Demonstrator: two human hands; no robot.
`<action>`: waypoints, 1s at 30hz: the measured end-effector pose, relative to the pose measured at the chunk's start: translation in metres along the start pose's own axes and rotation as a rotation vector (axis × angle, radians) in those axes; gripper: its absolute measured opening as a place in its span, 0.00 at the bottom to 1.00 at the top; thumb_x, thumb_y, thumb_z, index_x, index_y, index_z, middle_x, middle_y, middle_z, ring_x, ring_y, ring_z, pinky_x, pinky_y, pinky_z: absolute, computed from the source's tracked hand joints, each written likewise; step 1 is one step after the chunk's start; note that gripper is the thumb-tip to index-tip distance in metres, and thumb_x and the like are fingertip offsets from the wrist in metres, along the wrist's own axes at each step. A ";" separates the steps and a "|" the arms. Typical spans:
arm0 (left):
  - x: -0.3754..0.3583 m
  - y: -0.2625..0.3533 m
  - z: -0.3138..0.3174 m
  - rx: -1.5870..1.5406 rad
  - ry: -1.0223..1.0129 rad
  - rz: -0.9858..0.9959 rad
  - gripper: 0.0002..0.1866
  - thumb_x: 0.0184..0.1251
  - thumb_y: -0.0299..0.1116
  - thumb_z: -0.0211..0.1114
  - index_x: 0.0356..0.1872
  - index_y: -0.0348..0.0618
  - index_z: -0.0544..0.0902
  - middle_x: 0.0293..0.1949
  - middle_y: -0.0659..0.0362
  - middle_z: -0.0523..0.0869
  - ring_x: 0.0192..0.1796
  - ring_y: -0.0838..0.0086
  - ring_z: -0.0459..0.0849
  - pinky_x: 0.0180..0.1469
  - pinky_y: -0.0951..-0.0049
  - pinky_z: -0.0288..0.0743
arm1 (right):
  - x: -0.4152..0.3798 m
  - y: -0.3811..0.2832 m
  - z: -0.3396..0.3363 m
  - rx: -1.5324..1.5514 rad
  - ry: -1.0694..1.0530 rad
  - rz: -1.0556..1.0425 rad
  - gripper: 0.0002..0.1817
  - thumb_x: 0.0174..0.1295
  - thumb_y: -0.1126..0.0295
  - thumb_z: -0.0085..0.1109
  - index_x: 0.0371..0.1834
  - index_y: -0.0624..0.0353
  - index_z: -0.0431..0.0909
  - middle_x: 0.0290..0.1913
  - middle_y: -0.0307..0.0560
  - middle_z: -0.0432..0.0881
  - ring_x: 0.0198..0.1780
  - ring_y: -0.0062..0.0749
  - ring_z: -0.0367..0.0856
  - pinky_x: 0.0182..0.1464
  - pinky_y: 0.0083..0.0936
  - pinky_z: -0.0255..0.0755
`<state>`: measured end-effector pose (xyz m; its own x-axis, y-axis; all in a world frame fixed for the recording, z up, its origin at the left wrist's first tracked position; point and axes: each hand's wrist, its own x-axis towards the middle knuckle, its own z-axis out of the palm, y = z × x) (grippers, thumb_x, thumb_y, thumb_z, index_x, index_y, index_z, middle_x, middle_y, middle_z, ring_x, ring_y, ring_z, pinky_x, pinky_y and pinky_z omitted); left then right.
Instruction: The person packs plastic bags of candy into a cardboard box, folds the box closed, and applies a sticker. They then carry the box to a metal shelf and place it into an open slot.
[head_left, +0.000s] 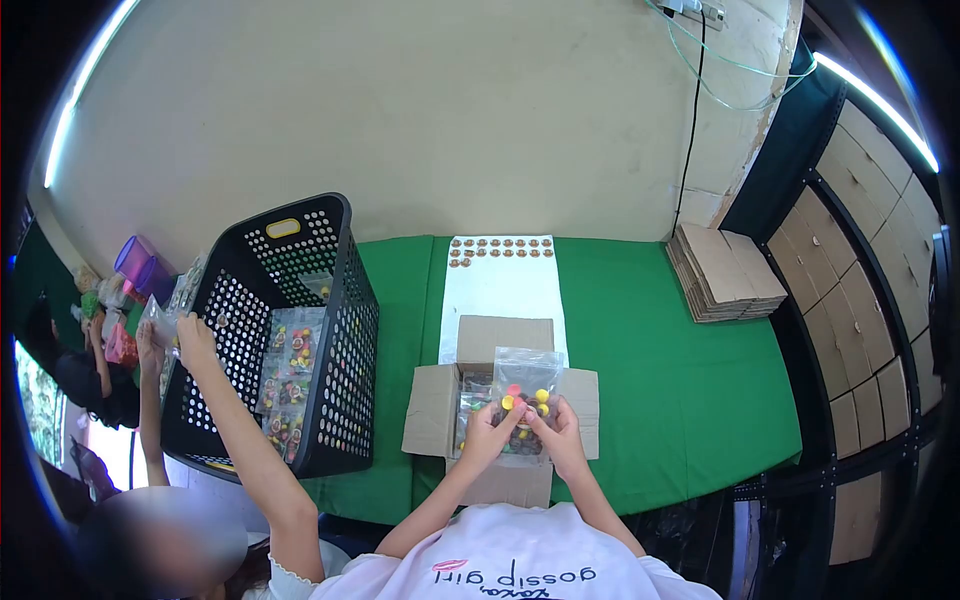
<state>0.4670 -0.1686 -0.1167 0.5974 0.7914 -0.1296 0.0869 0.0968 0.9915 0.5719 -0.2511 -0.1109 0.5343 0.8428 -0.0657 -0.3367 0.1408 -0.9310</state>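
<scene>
My left hand (485, 437) and my right hand (562, 440) are closed on the two sides of a clear zip bag (528, 378). Small round pieces in yellow, red and dark brown fill its lower part. Both thumbs press on its front. The bag is above an open cardboard box (425, 408) whose flaps are spread outward. Inside the box, similar filled bags (471, 405) show to the left of the held one. My hands and the bag hide the rest of the box's inside.
A black perforated basket (350, 330) with filled bags (292, 340) stands left on the green-covered table (660, 420). A white sheet of round brown stickers (500, 290) lies behind the box. Flattened cardboard (725, 265) is stacked right. A co-worker's hands (190, 340) hold a clear bag.
</scene>
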 end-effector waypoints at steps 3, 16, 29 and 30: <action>0.007 -0.009 -0.002 0.013 0.047 0.066 0.15 0.62 0.44 0.63 0.30 0.41 0.80 0.21 0.69 0.76 0.21 0.91 0.69 0.20 0.85 0.58 | 0.001 0.008 0.001 -0.032 -0.045 -0.071 0.18 0.56 0.79 0.60 0.48 0.65 0.66 0.45 0.43 0.73 0.44 0.20 0.74 0.43 0.17 0.71; 0.000 -0.010 -0.007 -0.130 -0.157 -0.035 0.17 0.61 0.38 0.64 0.46 0.39 0.77 0.31 0.68 0.79 0.26 0.90 0.70 0.25 0.87 0.63 | 0.000 0.019 -0.010 -0.009 0.019 0.046 0.17 0.58 0.78 0.58 0.50 0.65 0.68 0.45 0.43 0.77 0.45 0.20 0.76 0.46 0.18 0.72; -0.007 -0.005 -0.007 -0.147 -0.290 -0.042 0.18 0.61 0.37 0.64 0.48 0.39 0.75 0.33 0.66 0.79 0.28 0.88 0.73 0.28 0.85 0.68 | -0.003 0.007 -0.017 -0.108 0.057 0.017 0.09 0.62 0.67 0.57 0.38 0.62 0.76 0.30 0.33 0.77 0.29 0.10 0.71 0.31 0.10 0.65; -0.007 -0.005 -0.008 -0.160 -0.294 -0.033 0.18 0.61 0.37 0.65 0.47 0.38 0.76 0.33 0.66 0.79 0.27 0.88 0.74 0.28 0.86 0.68 | -0.003 0.007 -0.018 -0.116 0.056 0.010 0.09 0.62 0.67 0.57 0.37 0.62 0.76 0.30 0.33 0.77 0.29 0.10 0.71 0.31 0.10 0.65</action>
<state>0.4563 -0.1702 -0.1204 0.8030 0.5801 -0.1366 -0.0017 0.2314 0.9729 0.5816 -0.2617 -0.1236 0.5751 0.8129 -0.0922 -0.2517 0.0686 -0.9654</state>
